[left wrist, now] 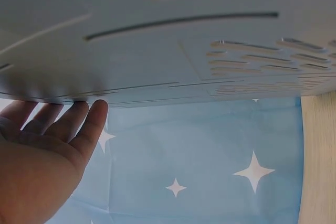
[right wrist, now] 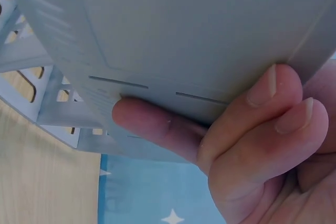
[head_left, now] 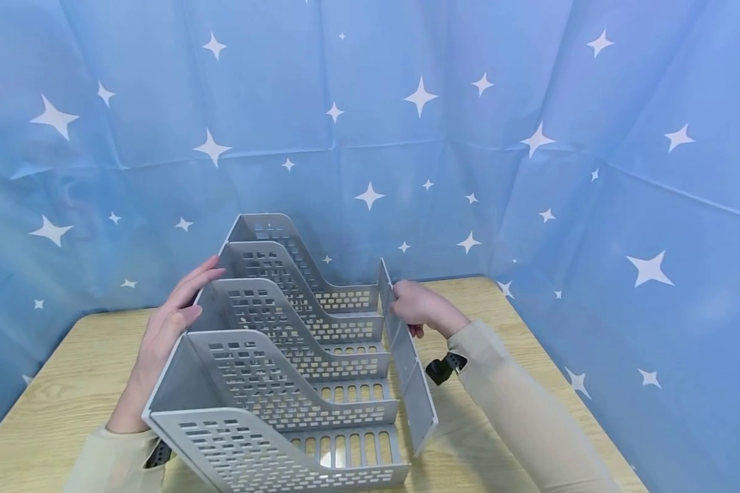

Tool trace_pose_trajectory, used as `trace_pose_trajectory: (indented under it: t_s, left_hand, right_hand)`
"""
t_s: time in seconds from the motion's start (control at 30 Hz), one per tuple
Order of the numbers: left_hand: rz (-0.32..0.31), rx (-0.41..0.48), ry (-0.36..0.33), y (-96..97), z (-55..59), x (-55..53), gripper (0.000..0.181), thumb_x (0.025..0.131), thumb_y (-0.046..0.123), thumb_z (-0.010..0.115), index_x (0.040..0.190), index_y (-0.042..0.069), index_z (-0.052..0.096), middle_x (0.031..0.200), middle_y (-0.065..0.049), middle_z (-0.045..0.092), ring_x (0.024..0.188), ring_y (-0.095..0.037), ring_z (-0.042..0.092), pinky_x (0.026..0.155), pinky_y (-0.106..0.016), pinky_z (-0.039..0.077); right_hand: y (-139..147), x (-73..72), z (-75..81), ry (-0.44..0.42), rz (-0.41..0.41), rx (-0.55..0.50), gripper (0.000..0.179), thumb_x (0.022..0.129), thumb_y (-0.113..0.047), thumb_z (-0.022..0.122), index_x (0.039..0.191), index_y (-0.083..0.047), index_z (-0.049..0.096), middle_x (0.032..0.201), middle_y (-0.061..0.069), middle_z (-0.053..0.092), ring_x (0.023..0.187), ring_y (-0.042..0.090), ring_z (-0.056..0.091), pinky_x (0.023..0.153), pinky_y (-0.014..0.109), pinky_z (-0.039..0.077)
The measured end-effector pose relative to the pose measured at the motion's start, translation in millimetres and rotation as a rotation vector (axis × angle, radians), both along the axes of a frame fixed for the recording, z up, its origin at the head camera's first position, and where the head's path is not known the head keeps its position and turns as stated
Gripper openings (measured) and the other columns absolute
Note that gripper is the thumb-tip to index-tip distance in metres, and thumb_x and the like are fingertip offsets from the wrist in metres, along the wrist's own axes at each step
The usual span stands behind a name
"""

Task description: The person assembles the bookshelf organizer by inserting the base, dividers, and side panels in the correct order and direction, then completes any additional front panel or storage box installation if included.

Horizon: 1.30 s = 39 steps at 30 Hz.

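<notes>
A grey plastic file organizer [head_left: 191, 373] with several tall perforated dividers stands on the table in the head view. My left hand [head_left: 157, 335] lies along its tall left side, and the left wrist view shows straight fingertips [left wrist: 97, 119] against the slotted back panel [left wrist: 157, 61]. At the organizer's low right side, my right hand [head_left: 425, 305] grips a long, narrow grey strip panel [head_left: 410, 373] near its far end. The strip's near end stands a little apart from the dividers. In the right wrist view, the index finger [right wrist: 152, 124] presses beside the strip's slits; the thumb is hidden.
The wood-grain table [head_left: 49, 397] runs beneath everything. A blue curtain [head_left: 370, 123] with white stars hangs behind and at both sides, close to the table's edges. A black wrist strap with a small device [head_left: 440, 370] sits on the right wrist.
</notes>
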<state>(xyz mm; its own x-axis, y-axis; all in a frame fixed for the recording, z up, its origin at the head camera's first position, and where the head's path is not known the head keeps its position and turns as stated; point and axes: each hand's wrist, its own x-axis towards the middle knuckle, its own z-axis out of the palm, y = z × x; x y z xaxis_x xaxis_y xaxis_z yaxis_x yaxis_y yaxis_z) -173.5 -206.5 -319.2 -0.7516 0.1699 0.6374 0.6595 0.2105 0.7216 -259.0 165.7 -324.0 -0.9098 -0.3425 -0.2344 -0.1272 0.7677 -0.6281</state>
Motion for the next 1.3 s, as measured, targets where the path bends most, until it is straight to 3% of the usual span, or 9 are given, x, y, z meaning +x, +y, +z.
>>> trace_pose_trajectory:
  t_s: [0.17, 0.4, 0.7, 0.77, 0.97, 1.2, 1.3]
  left_hand:
    - [-0.016, 0.014, 0.014, -1.7, -0.8, -2.5, 0.052, 0.098, 0.002, 0.037, 0.145, 0.006, 0.059, 0.162, 0.001, 0.044, 0.152, -0.011, 0.031, 0.113, -0.018, 0.027]
    - [-0.084, 0.045, 0.042, -2.9, -3.3, -6.2, 0.053, 0.097, -0.001, 0.036, 0.145, 0.004, 0.059, 0.162, -0.001, 0.044, 0.152, -0.01, 0.031, 0.115, -0.016, 0.026]
    - [-0.119, 0.068, 0.053, -3.8, -4.7, -8.7, 0.053, 0.097, -0.001, 0.036, 0.145, 0.004, 0.058, 0.162, 0.001, 0.043, 0.152, -0.009, 0.03, 0.116, -0.016, 0.025]
    - [-0.126, 0.071, 0.054, -3.7, -5.3, -9.3, 0.053, 0.097, -0.001, 0.036, 0.145, 0.004, 0.058, 0.162, 0.001, 0.043, 0.152, -0.009, 0.03, 0.116, -0.016, 0.025]
    - [-0.121, 0.076, 0.038, -2.9, -4.3, -8.2, 0.053, 0.097, 0.0, 0.036, 0.145, 0.005, 0.058, 0.162, 0.001, 0.043, 0.152, -0.01, 0.03, 0.115, -0.016, 0.024]
    - [-0.066, 0.053, 0.007, -1.2, -1.8, -4.3, 0.053, 0.099, 0.003, 0.035, 0.145, 0.006, 0.058, 0.162, 0.002, 0.043, 0.152, -0.008, 0.03, 0.113, -0.016, 0.025]
    - [-0.067, 0.054, 0.012, -0.4, -1.8, -4.3, 0.053, 0.098, 0.002, 0.035, 0.145, 0.005, 0.058, 0.162, 0.001, 0.043, 0.152, -0.009, 0.03, 0.114, -0.016, 0.025]
  right_hand:
    - [1.3, 1.2, 0.6, -0.02, -0.004, -0.007, 0.021, 0.102, 0.001, 0.038, 0.108, 0.009, 0.056, 0.057, 0.011, 0.054, 0.035, 0.014, 0.043, 0.038, 0.027, 0.041]
    - [7.7, 0.7, 5.0, -0.026, 0.012, -0.006, 0.021, 0.101, 0.001, 0.041, 0.11, 0.011, 0.058, 0.057, 0.011, 0.056, 0.035, 0.013, 0.041, 0.04, 0.027, 0.04]
    - [4.6, 2.3, 1.4, -0.045, 0.008, -0.026, 0.025, 0.101, 0.002, 0.039, 0.12, 0.011, 0.054, 0.066, 0.016, 0.06, 0.036, 0.014, 0.042, 0.038, 0.026, 0.039]
    - [3.4, 2.3, -1.1, -0.046, 0.007, -0.018, 0.024, 0.1, 0.003, 0.038, 0.116, 0.011, 0.054, 0.068, 0.018, 0.062, 0.036, 0.013, 0.043, 0.038, 0.026, 0.04]
    - [0.1, 4.2, -7.4, -0.03, -0.007, -0.014, 0.027, 0.1, 0.004, 0.036, 0.118, 0.012, 0.054, 0.068, 0.018, 0.062, 0.036, 0.013, 0.043, 0.038, 0.026, 0.04]
    - [-0.7, 8.0, -10.1, -0.008, 0.018, -0.016, 0.031, 0.097, 0.008, 0.032, 0.106, 0.013, 0.061, 0.051, 0.01, 0.054, 0.035, 0.013, 0.044, 0.039, 0.026, 0.042]
    - [0.6, 7.7, -8.7, -0.011, 0.002, -0.013, 0.03, 0.098, 0.008, 0.031, 0.114, 0.011, 0.056, 0.053, 0.009, 0.052, 0.036, 0.014, 0.044, 0.04, 0.027, 0.041]
